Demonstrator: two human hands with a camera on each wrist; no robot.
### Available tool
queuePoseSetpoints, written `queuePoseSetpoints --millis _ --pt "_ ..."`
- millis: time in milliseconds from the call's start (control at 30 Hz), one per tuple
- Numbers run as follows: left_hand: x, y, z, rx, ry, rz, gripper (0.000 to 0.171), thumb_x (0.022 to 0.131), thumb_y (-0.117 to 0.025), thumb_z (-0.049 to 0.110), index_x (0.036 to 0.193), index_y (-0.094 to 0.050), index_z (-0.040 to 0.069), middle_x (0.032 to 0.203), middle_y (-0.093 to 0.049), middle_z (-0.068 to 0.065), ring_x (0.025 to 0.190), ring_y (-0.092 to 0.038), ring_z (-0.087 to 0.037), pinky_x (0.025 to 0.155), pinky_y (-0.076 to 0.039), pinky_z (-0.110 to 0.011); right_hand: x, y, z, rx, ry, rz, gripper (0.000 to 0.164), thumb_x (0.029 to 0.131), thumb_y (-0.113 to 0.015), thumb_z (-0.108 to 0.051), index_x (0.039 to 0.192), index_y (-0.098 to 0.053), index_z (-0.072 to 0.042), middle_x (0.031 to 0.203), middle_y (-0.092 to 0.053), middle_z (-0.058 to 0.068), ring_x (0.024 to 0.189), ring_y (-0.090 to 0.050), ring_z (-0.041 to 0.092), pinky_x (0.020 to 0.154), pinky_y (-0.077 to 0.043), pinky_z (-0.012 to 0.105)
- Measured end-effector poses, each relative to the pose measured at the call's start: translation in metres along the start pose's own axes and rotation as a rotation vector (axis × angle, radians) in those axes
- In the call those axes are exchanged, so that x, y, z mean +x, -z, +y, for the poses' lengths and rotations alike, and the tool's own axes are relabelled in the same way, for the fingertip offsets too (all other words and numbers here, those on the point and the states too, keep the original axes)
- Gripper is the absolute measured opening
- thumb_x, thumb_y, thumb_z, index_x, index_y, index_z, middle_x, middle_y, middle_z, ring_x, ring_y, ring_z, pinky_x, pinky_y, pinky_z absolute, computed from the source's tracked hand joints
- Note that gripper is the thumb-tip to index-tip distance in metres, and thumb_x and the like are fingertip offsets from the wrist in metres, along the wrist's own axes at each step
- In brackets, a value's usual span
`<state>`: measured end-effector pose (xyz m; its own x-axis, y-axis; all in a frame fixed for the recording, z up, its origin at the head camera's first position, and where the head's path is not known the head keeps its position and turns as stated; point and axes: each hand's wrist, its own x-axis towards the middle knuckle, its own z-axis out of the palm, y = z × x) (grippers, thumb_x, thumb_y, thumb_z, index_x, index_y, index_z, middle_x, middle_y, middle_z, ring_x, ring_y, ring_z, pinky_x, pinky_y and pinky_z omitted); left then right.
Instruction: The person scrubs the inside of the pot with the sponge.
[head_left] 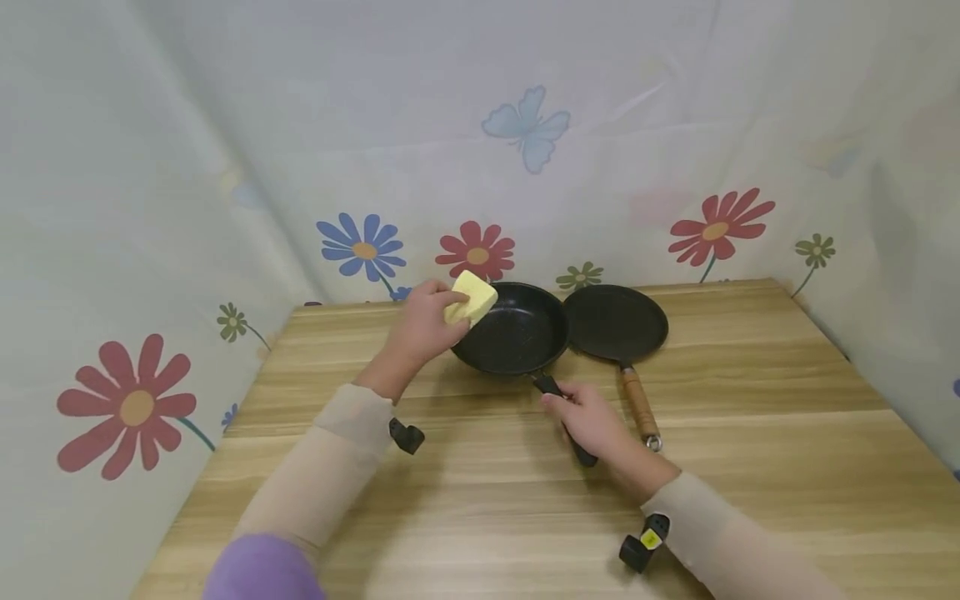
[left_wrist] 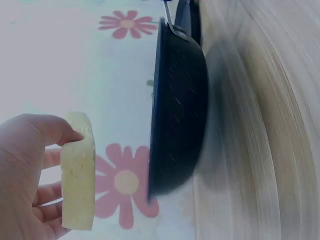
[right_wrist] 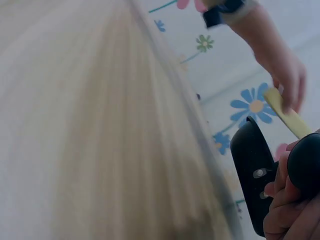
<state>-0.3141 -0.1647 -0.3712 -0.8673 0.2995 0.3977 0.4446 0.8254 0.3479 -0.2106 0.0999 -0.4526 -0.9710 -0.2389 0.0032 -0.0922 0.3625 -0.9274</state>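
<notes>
My left hand (head_left: 426, 323) pinches a pale yellow sponge (head_left: 472, 298) between thumb and fingers, over the left rim of a deep black frying pan (head_left: 517, 337). In the left wrist view the sponge (left_wrist: 78, 185) is a thick slab, apart from the pan's open side. My right hand (head_left: 592, 423) grips the pan's black handle (head_left: 549, 385), fingers wrapped round it. The left wrist view shows the pan (left_wrist: 181, 110) raised above the table, its shadow beneath. From the right wrist, the pan's outer side (right_wrist: 250, 170) shows with two rivets or screws near the handle.
Just right of the frying pan lies a flat black crepe pan (head_left: 617, 323) with a wooden handle (head_left: 637, 404) ending in a metal ring. Both pans are toward the back of the wood-grain table (head_left: 465, 533). A flower-printed cloth (head_left: 600, 183) rises behind the table and along its sides.
</notes>
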Motion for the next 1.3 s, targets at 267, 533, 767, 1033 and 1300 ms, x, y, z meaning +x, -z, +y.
queuePoseSetpoints --millis 267,533,767,1033,1300 --pt "-0.019 0.016 -0.035 0.005 0.169 0.082 0.041 0.084 -0.072 0.026 0.121 -0.074 0.007 0.114 -0.062 -0.015 0.103 -0.059 -0.032 0.084 -0.051 -0.046 -0.006 0.045 -0.004 -0.014 0.050 0.111 0.027 0.102 -0.056 -0.015 0.108 -0.069 0.008 0.054 -0.053 0.010 0.044 -0.051 0.017 0.046 -0.044 0.030" --pt "-0.027 0.017 -0.054 0.028 0.295 0.042 0.045 0.084 -0.065 0.027 0.123 -0.072 0.005 0.115 -0.061 -0.019 0.102 -0.058 -0.035 0.085 -0.049 -0.049 -0.011 0.094 -0.003 -0.061 0.056 0.169 0.030 0.104 -0.054 -0.018 0.107 -0.063 0.010 0.055 -0.052 0.007 0.046 -0.051 0.016 0.045 -0.041 0.030" --pt "-0.031 0.008 -0.072 0.045 0.319 0.041 0.044 0.085 -0.064 0.026 0.119 -0.072 -0.001 0.124 -0.062 -0.024 0.116 -0.057 -0.041 0.097 -0.047 -0.053 -0.017 0.126 0.009 -0.120 0.050 0.222 0.036 0.104 -0.054 -0.019 0.120 -0.061 0.013 0.059 -0.054 0.008 0.048 -0.052 0.015 0.046 -0.043 0.031" --pt "-0.035 -0.002 -0.092 0.011 0.372 0.014 0.045 0.085 -0.064 0.026 0.119 -0.071 -0.003 0.122 -0.064 -0.025 0.119 -0.055 -0.041 0.100 -0.045 -0.053 -0.031 0.161 0.025 -0.174 0.051 0.276 0.045 0.105 -0.052 -0.023 0.128 -0.058 0.015 0.057 -0.055 0.002 0.048 -0.054 0.019 0.046 -0.044 0.031" --pt "-0.041 -0.008 -0.106 0.021 0.430 -0.009 0.048 0.085 -0.062 0.029 0.121 -0.069 -0.002 0.121 -0.063 -0.024 0.113 -0.057 -0.043 0.095 -0.047 -0.052 -0.047 0.194 0.044 -0.232 0.008 0.300 0.047 0.106 -0.051 -0.027 0.125 -0.058 0.015 0.058 -0.056 0.005 0.050 -0.054 0.020 0.048 -0.043 0.033"
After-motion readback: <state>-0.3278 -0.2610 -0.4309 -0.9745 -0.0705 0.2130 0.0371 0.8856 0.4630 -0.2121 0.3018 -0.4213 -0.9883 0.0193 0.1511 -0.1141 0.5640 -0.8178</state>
